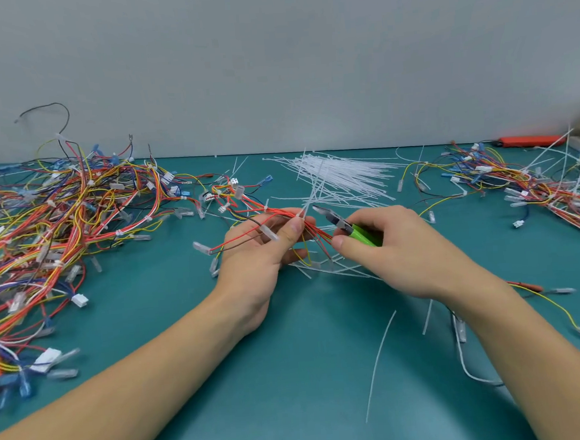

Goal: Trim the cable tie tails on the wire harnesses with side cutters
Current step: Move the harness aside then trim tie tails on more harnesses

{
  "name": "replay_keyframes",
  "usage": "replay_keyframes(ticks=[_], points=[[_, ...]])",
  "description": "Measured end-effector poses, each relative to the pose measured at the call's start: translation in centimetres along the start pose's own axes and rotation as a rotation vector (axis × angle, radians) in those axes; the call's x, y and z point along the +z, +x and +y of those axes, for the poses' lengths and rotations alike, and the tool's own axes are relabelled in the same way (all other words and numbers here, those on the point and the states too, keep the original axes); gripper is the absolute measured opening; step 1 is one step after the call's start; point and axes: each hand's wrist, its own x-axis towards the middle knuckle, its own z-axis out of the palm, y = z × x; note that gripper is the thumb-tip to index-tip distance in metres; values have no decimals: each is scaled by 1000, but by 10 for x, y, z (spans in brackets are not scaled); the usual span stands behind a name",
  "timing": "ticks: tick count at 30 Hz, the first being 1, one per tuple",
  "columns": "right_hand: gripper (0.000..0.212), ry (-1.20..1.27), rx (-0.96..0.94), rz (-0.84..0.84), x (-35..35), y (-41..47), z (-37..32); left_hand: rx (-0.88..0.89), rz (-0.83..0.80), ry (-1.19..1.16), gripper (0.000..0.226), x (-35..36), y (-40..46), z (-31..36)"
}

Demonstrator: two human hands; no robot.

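Harness pinched in the left hand, side cutters poised beside the tie tail.

The left hand (267, 252) pinches a red-wired harness (281, 217) between thumb and fingers, just beside its white cable tie tail (309, 201); the right hand (397, 246) curls round the green-handled side cutters (347, 226), blades slightly apart, near the tail. The harness looks light and floppy, so it is best held close to the tie; the thin, springy tail may fly off. Loose cable ties (344, 174) lie behind on the green table (292, 374), with harness piles left (58, 219) and right (536, 182), well apart.
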Motion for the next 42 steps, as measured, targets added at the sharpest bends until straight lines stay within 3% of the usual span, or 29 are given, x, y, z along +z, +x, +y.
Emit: replay_keyframes(ticks=[11,24,42], points=[[43,-46,11,-61,4,-3,-6,2,60,23,12,2,-2,2],[41,54,-3,-128,3,-2,-5,2,0,30,12,0,-2,4],[45,-21,0,-104,6,-1,-4,16,2,43,11,-1,0,0]])
